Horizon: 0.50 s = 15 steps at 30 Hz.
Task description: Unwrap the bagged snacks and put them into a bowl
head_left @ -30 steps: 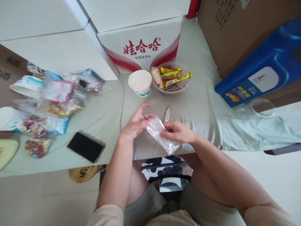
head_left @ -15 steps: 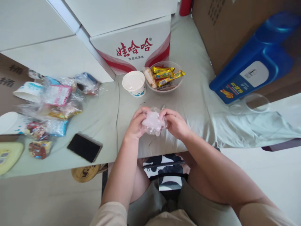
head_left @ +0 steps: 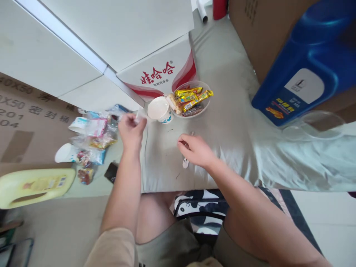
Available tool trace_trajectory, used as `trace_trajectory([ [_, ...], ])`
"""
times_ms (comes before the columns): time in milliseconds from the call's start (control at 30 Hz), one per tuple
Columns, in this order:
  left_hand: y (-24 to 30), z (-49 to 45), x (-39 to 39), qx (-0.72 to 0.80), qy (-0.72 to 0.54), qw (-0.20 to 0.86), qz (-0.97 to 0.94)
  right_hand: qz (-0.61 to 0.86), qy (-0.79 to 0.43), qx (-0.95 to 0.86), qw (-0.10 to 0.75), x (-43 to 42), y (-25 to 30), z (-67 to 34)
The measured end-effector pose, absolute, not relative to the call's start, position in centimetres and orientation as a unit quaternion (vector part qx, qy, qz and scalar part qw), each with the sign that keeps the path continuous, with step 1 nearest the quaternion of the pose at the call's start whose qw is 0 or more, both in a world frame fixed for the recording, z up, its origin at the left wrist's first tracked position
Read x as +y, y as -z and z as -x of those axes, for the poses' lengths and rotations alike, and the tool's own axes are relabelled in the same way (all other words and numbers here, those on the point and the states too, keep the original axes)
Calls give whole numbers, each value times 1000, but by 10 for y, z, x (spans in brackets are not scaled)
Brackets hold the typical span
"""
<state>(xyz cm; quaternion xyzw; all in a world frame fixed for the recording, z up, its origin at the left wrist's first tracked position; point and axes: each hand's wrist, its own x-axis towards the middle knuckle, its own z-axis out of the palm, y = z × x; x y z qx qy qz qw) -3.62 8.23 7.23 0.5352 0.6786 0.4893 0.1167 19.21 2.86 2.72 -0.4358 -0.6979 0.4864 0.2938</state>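
Note:
My left hand [head_left: 131, 129] is closed on a crumpled clear plastic bag [head_left: 141, 114], blurred by motion, just left of a white paper cup [head_left: 160, 109]. Over the cloth in the middle, my right hand [head_left: 196, 149] has its fingers curled; whether anything is in them is hidden. Beneath it a slim white tool [head_left: 185, 162] shows at both ends, its middle covered by the hand. Behind, a clear round bowl [head_left: 207, 107] holds several yellow snack packets [head_left: 189, 97] and a pale wrapped snack [head_left: 174, 104].
Left of my left arm lie a pile of wrappers [head_left: 96, 128], tipped paper cups [head_left: 65, 153], a black phone [head_left: 111, 171] and a yellow jug [head_left: 36, 187]. To the right are a big blue bottle [head_left: 299, 74] and a clear lidlike container [head_left: 319, 126]. A white carton [head_left: 158, 76] stands behind.
My hands have come apart. The left has carried the plastic bag leftward and away from me; the right has stayed near the middle, fingers curled. The view has shifted, showing more on the left.

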Motion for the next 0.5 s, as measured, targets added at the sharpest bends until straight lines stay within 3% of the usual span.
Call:
trace_trajectory([
  [100, -91, 28, 145, 711, -269, 34, -649, 419, -493, -709, 282, 30, -32, -185],
  [167, -86, 18, 181, 704, -117, 93, -694, 408, -496, -714, 276, 31, -33, -182],
  [233, -72, 9, 204, 689, 18, 227, -688, 404, -497, -719, 270, 33, -33, -182],
  [333, -49, 3, 220, 670, 62, 330, -662, 410, -489, -720, 273, 38, -31, -187],
  [500, -57, 2, 221, 689, -43, 312, -653, 451, -481, -676, 329, 51, -27, -194],
])
